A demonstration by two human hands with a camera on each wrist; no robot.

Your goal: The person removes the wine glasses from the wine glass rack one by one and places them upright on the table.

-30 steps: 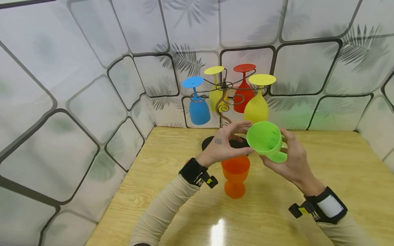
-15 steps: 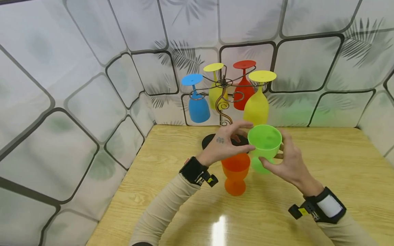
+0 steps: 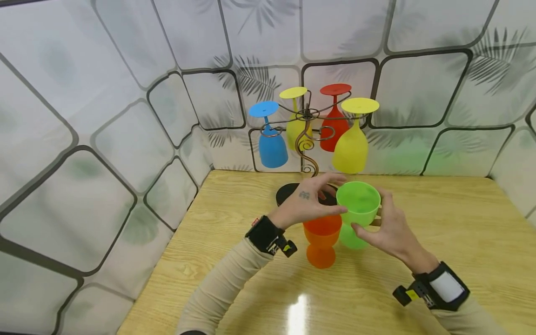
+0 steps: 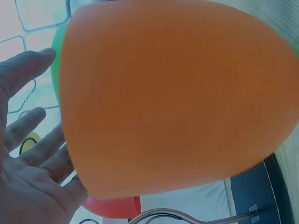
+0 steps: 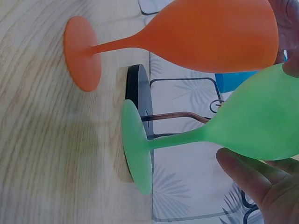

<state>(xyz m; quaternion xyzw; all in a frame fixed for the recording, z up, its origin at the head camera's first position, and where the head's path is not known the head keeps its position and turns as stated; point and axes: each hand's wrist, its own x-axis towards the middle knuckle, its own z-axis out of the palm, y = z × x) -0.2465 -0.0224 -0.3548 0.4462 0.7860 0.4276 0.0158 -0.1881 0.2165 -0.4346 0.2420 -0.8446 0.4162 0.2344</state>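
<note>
My right hand point(image 3: 387, 228) fingers curled round green goblet point(image 3: 358, 204), upright near bench point(image 3: 439, 223); left hand point(image 3: 307, 202) open at its 9 o'clock over orange goblet point(image 3: 321, 237); four hung on rack point(image 3: 307, 139), two left

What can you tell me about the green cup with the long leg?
The green goblet looks like matte plastic: a rounded bowl, a thin stem and a flat round foot. It stands upright and empty beside the orange goblet, in front of the rack's black base. The right hand holds its bowl, and the left hand touches its rim. Whether the foot touches the wooden table is unclear.
</note>
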